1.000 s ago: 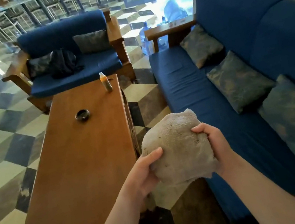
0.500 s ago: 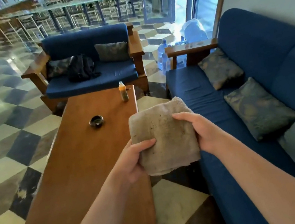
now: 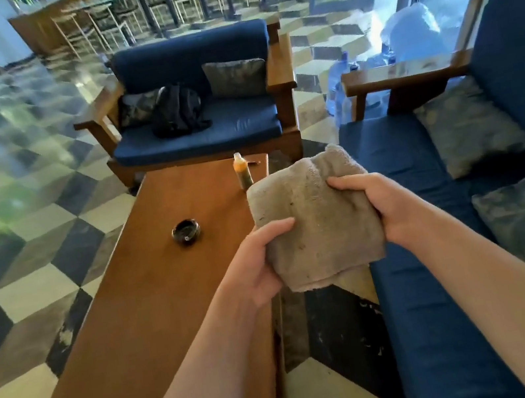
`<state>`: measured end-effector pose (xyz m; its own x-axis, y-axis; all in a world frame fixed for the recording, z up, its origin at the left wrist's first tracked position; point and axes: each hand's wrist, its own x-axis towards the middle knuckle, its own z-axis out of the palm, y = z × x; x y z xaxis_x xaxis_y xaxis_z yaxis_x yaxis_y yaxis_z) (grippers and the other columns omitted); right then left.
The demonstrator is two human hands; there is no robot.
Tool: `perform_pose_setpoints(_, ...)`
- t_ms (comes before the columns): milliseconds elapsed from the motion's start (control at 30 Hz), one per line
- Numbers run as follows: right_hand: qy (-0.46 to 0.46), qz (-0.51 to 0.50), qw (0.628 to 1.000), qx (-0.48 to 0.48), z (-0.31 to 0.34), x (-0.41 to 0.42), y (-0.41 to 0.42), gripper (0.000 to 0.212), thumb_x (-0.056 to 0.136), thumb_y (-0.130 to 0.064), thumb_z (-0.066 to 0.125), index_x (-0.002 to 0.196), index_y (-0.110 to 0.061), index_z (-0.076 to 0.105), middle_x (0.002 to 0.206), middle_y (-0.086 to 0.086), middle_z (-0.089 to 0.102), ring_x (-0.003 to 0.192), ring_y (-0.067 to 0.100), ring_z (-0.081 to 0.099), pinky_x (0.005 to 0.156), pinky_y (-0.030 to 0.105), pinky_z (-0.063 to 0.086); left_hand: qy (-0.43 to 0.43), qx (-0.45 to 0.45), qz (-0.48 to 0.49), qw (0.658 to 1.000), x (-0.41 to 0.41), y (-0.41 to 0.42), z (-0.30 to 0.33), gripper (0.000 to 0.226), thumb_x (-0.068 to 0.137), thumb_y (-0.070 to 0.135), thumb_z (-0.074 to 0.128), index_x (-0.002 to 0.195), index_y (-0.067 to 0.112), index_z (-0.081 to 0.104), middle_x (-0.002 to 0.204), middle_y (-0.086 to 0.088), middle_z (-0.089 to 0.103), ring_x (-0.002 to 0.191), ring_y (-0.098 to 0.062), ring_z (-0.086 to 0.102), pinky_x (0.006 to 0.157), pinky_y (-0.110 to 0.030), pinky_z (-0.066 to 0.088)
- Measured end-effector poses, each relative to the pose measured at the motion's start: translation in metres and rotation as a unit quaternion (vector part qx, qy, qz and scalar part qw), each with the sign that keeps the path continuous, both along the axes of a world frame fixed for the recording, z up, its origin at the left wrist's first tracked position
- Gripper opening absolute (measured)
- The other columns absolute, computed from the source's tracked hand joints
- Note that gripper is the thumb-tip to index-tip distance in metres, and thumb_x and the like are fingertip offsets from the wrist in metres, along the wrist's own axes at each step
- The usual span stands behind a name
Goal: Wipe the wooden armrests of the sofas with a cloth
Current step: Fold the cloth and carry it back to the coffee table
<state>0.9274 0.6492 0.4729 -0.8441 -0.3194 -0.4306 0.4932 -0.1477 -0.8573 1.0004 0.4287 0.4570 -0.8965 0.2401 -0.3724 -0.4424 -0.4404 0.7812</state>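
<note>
The left hand [image 3: 258, 265] and right hand [image 3: 380, 203] both close on the grey cloth [image 3: 317, 221], now folded flatter than a second ago and held above the desk [image 3: 150, 287] edge, well apart from the sofa's wooden armrest [image 3: 403, 74]; wiping looks ready to begin.

Ashtray [image 3: 186, 233] and bottle [image 3: 242, 171] on coffee table [image 3: 150, 287]; backpack [image 3: 177, 109] beyond.
</note>
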Motion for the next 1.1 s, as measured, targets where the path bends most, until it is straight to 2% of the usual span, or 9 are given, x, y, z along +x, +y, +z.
perform_pose_setpoints(167,0.026,0.010,1.000,0.009,0.028,-0.079,0.034,0.045,0.077,-0.044,0.084,0.116,-0.023,0.076,0.113,0.009,0.080,0.106,0.031,0.075,0.098,0.053,0.056,0.060,-0.002,-0.008,0.998,-0.085,0.017,0.020,0.059,0.070,0.043,0.086,0.125,0.027,0.071,0.116,-0.001,0.073,0.113,-0.030,0.065,0.085,-0.048,0.058)
perform_pose_setpoints(267,0.076,0.037,0.996,0.034,0.042,-0.140,0.045,0.030,0.084,-0.040,0.082,0.110,-0.026,0.079,0.109,0.005,0.081,0.103,0.026,0.077,0.098,0.050,0.056,0.089,-0.014,-0.001,0.996,-0.148,0.021,0.030,0.049,0.076,0.040,0.080,0.123,0.027,0.072,0.112,0.001,0.075,0.105,-0.024,0.073,0.083,-0.043,0.060)
perform_pose_setpoints(333,0.117,0.049,0.990,0.064,0.048,-0.181,0.046,0.038,0.080,-0.038,0.085,0.114,-0.023,0.076,0.110,0.004,0.080,0.109,0.026,0.074,0.103,0.051,0.054,0.101,-0.030,0.018,0.994,-0.192,0.018,0.030,0.044,0.087,0.034,0.072,0.130,0.025,0.065,0.116,0.000,0.074,0.108,-0.023,0.073,0.084,-0.041,0.060)
perform_pose_setpoints(533,0.197,0.064,0.975,0.079,0.036,-0.321,0.028,0.015,0.088,-0.025,0.081,0.099,-0.035,0.081,0.104,-0.002,0.082,0.097,0.014,0.078,0.079,0.028,0.061,0.114,-0.079,0.045,0.989,-0.348,0.008,0.009,0.051,0.089,0.024,0.080,0.135,0.010,0.062,0.136,-0.021,0.064,0.127,-0.040,0.061,0.100,-0.053,0.055)
perform_pose_setpoints(633,0.206,0.049,0.972,0.097,0.027,-0.398,0.009,0.016,0.093,-0.027,0.076,0.107,-0.033,0.079,0.107,-0.002,0.081,0.103,0.017,0.076,0.085,0.032,0.062,0.110,-0.089,0.025,0.990,-0.433,-0.003,-0.004,0.058,0.082,0.021,0.088,0.134,0.011,0.064,0.135,-0.021,0.065,0.127,-0.039,0.061,0.106,-0.060,0.049)
perform_pose_setpoints(733,0.225,0.051,0.961,0.149,0.026,-0.459,-0.007,0.026,0.092,-0.032,0.078,0.117,-0.027,0.074,0.110,-0.002,0.079,0.110,0.021,0.072,0.099,0.043,0.058,0.094,-0.097,0.008,0.991,-0.496,-0.010,-0.007,0.051,0.078,0.018,0.090,0.125,0.014,0.071,0.127,-0.018,0.071,0.121,-0.036,0.067,0.102,-0.056,0.054)
perform_pose_setpoints(900,0.276,0.101,0.925,0.241,0.045,-0.597,-0.039,0.053,0.072,-0.051,0.088,0.114,-0.024,0.070,0.105,-0.002,0.076,0.104,0.020,0.072,0.092,0.042,0.061,0.102,-0.117,0.072,0.985,-0.639,-0.027,0.011,0.033,0.080,0.005,0.081,0.112,0.013,0.078,0.113,-0.015,0.077,0.108,-0.031,0.073,0.085,-0.036,0.060)
perform_pose_setpoints(1000,0.310,0.094,0.914,0.244,0.048,-0.673,-0.040,0.033,0.087,-0.034,0.082,0.118,-0.029,0.072,0.108,-0.009,0.077,0.104,0.011,0.071,0.096,0.042,0.060,0.118,-0.111,0.095,0.982,-0.711,-0.030,0.017,0.033,0.073,0.001,0.083,0.104,0.013,0.080,0.105,-0.012,0.080,0.098,-0.025,0.077,0.074,-0.029,0.061)
perform_pose_setpoints(1100,0.288,0.091,0.933,0.194,0.043,-0.749,-0.037,0.023,0.096,-0.030,0.073,0.119,-0.030,0.076,0.113,-0.006,0.079,0.110,0.015,0.072,0.100,0.044,0.058,0.147,-0.115,0.090,0.978,-0.778,-0.037,0.020,0.042,0.074,0.002,0.085,0.114,0.011,0.076,0.111,-0.013,0.078,0.100,-0.025,0.075,0.075,-0.027,0.060)
